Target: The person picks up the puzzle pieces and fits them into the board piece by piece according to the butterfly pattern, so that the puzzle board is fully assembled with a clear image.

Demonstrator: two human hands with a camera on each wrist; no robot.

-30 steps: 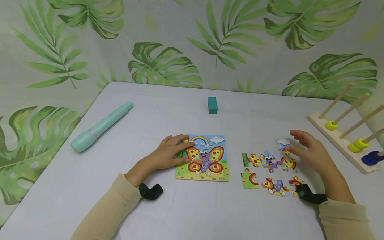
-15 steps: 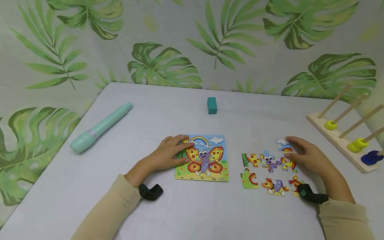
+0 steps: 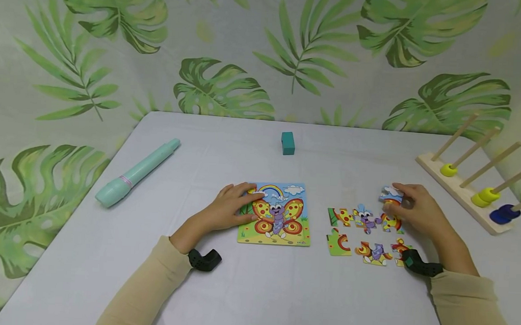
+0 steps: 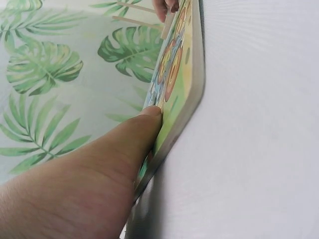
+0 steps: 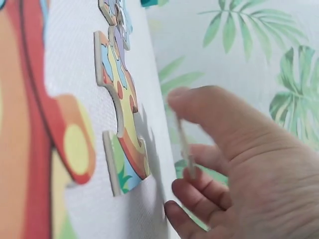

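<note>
My left hand [image 3: 233, 206] rests on the left side of a square butterfly picture board [image 3: 283, 237], fingers relaxed across its upper left. In the left wrist view the thumb [image 4: 134, 132] lies on the board's picture face. To the right, my right hand [image 3: 421, 210] pinches a jigsaw piece [image 3: 386, 194] showing a cloud and a rainbow, lifted off the table. The right wrist view shows that piece edge-on between thumb and fingers. Below it lie loose jigsaw pieces in two rows, among them a purple face piece [image 3: 365, 218] and a green piece [image 3: 339, 243].
A teal block [image 3: 288, 143] stands toward the back of the white table [image 3: 289, 296]. On the left lies a mint-green microphone-shaped toy [image 3: 138, 172]. A wooden peg stand [image 3: 464, 193] with yellow and blue rings is at the right edge. A leaf-patterned cloth [image 3: 231, 43] hangs behind.
My right hand has come down to the cloud-and-rainbow jigsaw piece, pinched it, and raised it slightly, tilting it. The left hand stays where it was on the board.
</note>
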